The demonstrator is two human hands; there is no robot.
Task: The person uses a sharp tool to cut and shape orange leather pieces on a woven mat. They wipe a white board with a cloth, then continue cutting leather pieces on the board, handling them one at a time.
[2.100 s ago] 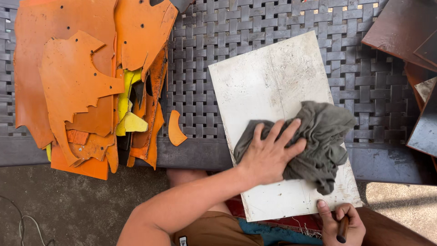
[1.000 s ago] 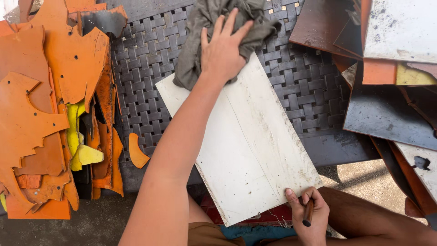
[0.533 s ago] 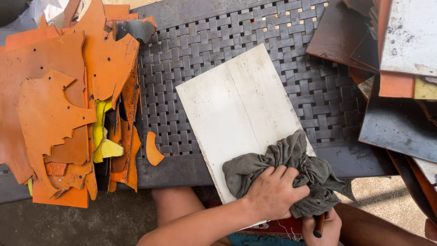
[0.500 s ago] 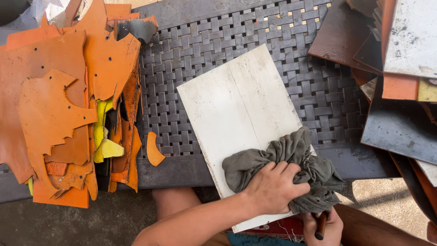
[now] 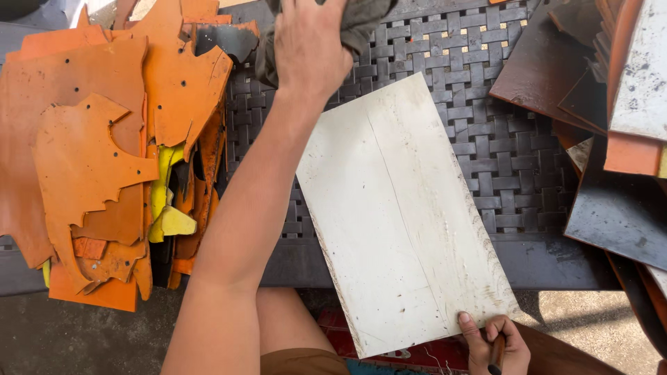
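white scuffed board (image 5: 399, 215), grey cloth (image 5: 365, 17), orange leather scraps (image 5: 90, 160), dark basket-weave woven table (image 5: 486, 139).

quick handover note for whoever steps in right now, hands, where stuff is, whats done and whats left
Left hand: gripping the grey rag at the far end of the white board, over the woven mat.
Right hand: holding a dark slim tool and steadying the board's near corner.
Board lies tilted across the mat; orange leather scraps to the left, dark sheets to the right.
Done: board looks mostly clean.
Left: faint streaks and specks remain, probably worth more wiping.
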